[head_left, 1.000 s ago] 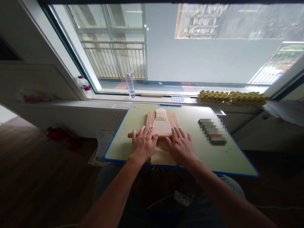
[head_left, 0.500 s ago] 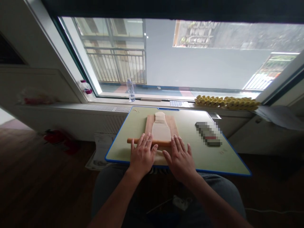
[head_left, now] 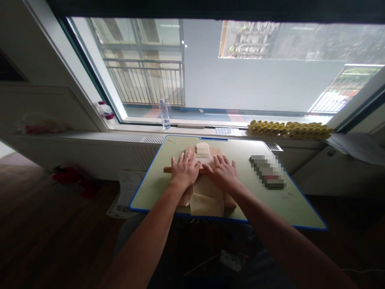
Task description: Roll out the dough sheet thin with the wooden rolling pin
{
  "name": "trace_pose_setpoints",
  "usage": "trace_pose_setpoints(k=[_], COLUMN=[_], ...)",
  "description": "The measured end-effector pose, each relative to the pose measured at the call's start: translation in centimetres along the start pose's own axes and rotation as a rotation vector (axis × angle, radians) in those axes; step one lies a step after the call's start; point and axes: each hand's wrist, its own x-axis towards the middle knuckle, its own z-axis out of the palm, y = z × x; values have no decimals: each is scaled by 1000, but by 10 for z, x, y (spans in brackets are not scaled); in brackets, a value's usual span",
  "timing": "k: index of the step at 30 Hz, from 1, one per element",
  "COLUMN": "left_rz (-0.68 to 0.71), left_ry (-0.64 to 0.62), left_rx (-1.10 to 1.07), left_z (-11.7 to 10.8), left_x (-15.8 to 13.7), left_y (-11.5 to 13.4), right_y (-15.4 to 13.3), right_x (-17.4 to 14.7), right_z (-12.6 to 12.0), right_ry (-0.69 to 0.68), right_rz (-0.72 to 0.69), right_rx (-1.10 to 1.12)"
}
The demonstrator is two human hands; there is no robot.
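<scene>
My left hand (head_left: 184, 171) lies flat over a wooden rolling pin (head_left: 167, 169), palm down with the fingers stretched forward. Beside it my right hand (head_left: 223, 171) presses on the pin's right part in the same way, thumbs almost meeting in the middle. Under the pin runs a long pale sheet of dough (head_left: 207, 188). Its far end narrows beyond my fingers, and its near end hangs to the table's front edge. A wooden board (head_left: 230, 202) beneath the dough shows at the sides. My hands cover most of the pin.
The green table (head_left: 252, 204) has a blue rim. A blurred-out flat object (head_left: 267, 172) lies on its right. Along the windowsill stand a clear bottle (head_left: 164, 114), yellow egg trays (head_left: 288, 129) and a bottle with a purple label (head_left: 106, 110). A red fire extinguisher (head_left: 64, 175) is on the floor at left.
Both hands have moved forward with the rolling pin, away from my body, along the dough. The near part of the dough and board is now uncovered.
</scene>
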Motion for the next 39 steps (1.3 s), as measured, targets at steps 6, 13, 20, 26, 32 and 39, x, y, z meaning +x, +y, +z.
trace_pose_setpoints(k=[6, 13, 20, 26, 32, 39], left_rz=[-37, -61, -63, -74, -8, 45], left_ry=[-105, -181, -166, -87, 0, 89], left_rx=[-25, -70, -71, -32, 5, -22], left_z=[2, 5, 4, 7, 3, -9], left_x=[41, 76, 78, 51, 5, -72], left_y=[-3, -8, -7, -2, 2, 7], right_y=[5, 10, 11, 7, 1, -2], right_x=[41, 73, 77, 49, 6, -73], right_z=[0, -1, 0, 2, 3, 1], right_ry=[-31, -56, -52, -23, 25, 76], right_rz=[20, 44, 41, 18, 3, -60], right_rx=[51, 97, 101, 21, -13, 8])
